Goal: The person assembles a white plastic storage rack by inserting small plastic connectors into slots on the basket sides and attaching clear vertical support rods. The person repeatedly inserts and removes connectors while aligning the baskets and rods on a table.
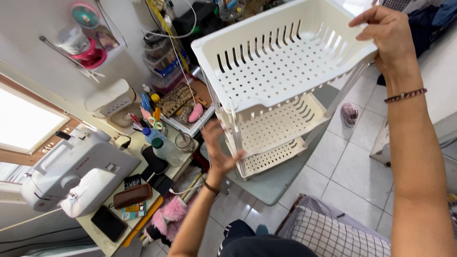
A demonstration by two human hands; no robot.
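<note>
Nearest the camera: dark-clad knees and a checked cushion on the tiled floor.

Left hand sits low and central, forearm rising from the bottom edge. Palm open, fingers spread, pressed against the front corner post of the white rack, about level with the middle tier. The fingers are not wrapped round anything; it looks like a brace, not a grip.

Right hand is higher and farther out, arm fully extended. Fingers and thumb pinch the far right rim of the top basket. Firmly closed on that rim.

The rack is a slotted three-tier plastic unit, tilted so its open baskets face the camera. Its long axis runs from the lower tiers by the left hand up and away toward the right hand. The left hand is nearer to its base, the right to its top.

Left of the rack: a crowded tabletop with a white sewing machine, bottles, a small fan. Beyond, a pink shoe lies on the tiles.
</note>
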